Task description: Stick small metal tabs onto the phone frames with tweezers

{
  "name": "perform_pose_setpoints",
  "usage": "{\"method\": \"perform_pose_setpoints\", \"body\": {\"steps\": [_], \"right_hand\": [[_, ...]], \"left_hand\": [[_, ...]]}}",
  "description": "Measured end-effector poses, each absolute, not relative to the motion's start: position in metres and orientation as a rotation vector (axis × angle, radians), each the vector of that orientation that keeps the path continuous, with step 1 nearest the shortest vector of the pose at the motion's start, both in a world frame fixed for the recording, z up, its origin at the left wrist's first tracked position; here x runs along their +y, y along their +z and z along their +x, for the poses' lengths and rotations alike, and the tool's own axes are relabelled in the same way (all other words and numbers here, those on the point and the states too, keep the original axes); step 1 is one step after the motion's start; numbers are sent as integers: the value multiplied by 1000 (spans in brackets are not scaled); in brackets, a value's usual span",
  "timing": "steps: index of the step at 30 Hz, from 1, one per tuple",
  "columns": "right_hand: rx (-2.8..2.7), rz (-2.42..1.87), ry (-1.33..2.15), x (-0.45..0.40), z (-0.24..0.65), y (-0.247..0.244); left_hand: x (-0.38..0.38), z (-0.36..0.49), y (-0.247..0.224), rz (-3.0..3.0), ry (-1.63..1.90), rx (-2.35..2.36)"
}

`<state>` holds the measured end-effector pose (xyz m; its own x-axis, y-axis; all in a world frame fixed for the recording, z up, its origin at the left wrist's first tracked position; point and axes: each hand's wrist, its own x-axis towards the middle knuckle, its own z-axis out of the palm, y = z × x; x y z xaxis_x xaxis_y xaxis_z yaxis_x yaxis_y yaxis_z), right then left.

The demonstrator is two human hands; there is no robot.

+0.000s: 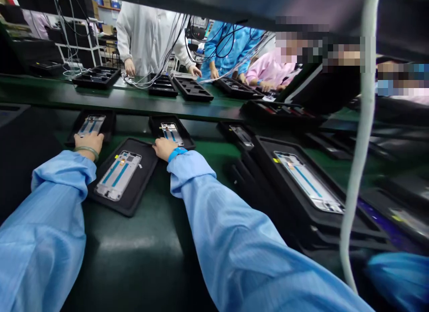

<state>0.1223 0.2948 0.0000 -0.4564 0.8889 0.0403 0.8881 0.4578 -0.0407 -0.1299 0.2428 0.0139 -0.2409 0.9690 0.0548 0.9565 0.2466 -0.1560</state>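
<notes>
My left hand (pixel 90 143), a bangle at its wrist, lies closed over the near end of a black tray (pixel 110 124). That tray holds a silver phone frame (pixel 91 123) with blue strips. My right hand (pixel 165 147), with a blue wristband, is closed at the near left edge of another black tray (pixel 183 132), its fingertips partly hidden. A similar phone frame (pixel 171 132) sits in it. Between my forearms a third black tray (pixel 134 196) lies at an angle, bearing a phone frame (pixel 119 174) with two blue strips and a yellow tab.
Stacked black trays (pixel 268 146) stand to the right, a phone frame (pixel 308 182) in the top one. A thick white cable (pixel 355 169) hangs at the right. Beyond a green ledge (pixel 134 99), co-workers handle several black trays (pixel 192 88) under hanging wires.
</notes>
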Motion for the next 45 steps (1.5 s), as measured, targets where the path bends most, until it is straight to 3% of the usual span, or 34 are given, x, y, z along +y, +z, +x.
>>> {"method": "perform_pose_setpoints", "body": {"steps": [8, 18, 26, 34, 38, 45], "right_hand": [[-2275, -2019, 176, 317, 152, -3], [-1966, -2118, 447, 308, 128, 3], [-1880, -1861, 861, 303, 111, 20], [-1655, -1644, 1054, 253, 210, 48], [-1396, -1478, 1278, 202, 243, 32], [-1119, -1442, 1195, 169, 263, -18]], "left_hand": [[225, -116, 52, -1975, 91, -2101], [170, -37, 52, -2058, -14, -1869], [91, -7, 57, -2235, 33, -1654], [12, 17, 31, -2603, 137, -1429], [-14, 38, 14, -2775, 56, -1313], [-58, 79, -9, -2917, -220, -1217]]}}
